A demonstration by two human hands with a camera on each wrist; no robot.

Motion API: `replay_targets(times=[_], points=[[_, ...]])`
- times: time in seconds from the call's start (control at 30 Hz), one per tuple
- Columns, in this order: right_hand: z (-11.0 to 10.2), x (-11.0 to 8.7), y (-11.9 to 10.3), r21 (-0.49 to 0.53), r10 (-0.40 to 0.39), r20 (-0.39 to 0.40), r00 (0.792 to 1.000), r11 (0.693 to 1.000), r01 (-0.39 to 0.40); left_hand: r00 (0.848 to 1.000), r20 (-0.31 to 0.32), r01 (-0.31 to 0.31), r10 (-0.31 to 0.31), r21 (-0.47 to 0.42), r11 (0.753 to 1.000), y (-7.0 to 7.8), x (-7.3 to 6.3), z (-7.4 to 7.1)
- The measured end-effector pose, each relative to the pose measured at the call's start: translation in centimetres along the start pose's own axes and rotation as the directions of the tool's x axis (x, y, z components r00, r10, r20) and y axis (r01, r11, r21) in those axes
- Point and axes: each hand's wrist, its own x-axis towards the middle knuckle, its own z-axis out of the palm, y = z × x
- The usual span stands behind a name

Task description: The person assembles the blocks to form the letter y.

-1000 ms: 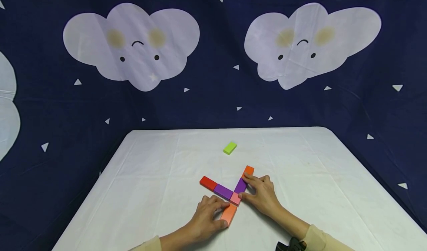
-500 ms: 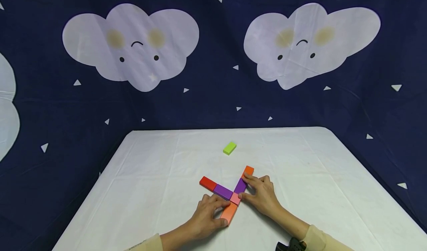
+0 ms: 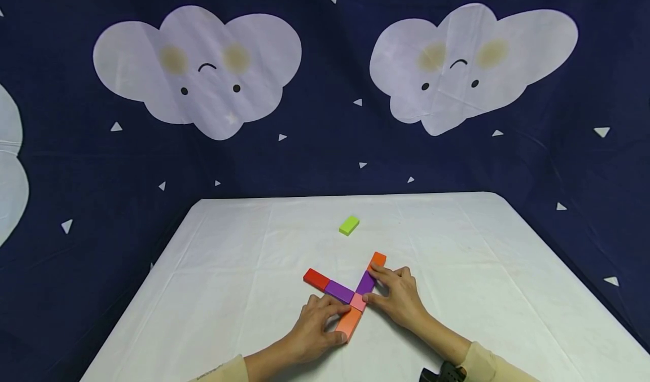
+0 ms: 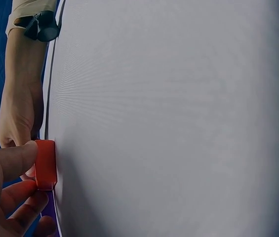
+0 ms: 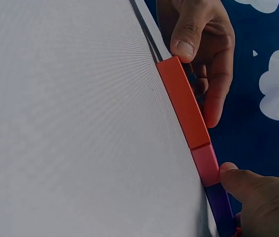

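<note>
My left hand (image 3: 316, 328) holds a light orange block (image 3: 349, 323) lengthwise, thumb at its near end and fingertips by its far end. That block meets a pink block (image 3: 358, 302); the right wrist view shows the two ends touching. Beyond the pink one, a purple block (image 3: 364, 283) and an orange block (image 3: 378, 259) continue the slanting row. My right hand (image 3: 398, 297) grips this row from the right, thumb against the pink block, a fingertip on the orange one. Another purple block (image 3: 339, 292) and a red block (image 3: 316, 279) branch off to the left.
A lime green block (image 3: 348, 225) lies apart, farther back on the white-covered table (image 3: 244, 241). Behind the table hangs a dark blue cloth (image 3: 335, 145) printed with clouds and triangles. A dark device (image 3: 444, 372) sits at the right wrist.
My left hand has pushed the light orange block slightly forward, closing the small gap to the pink block. The right hand and the other blocks stay in place.
</note>
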Motion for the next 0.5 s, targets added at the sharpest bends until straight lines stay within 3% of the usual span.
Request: replay_targets(times=[0.5], points=[[-0.07, -0.08, 0.0, 0.013, -0.026, -0.024, 0.999, 1.0, 0.026, 1.0, -0.027, -0.006, 0.007, 0.014, 1.0, 0.03, -0.08, 0.18]])
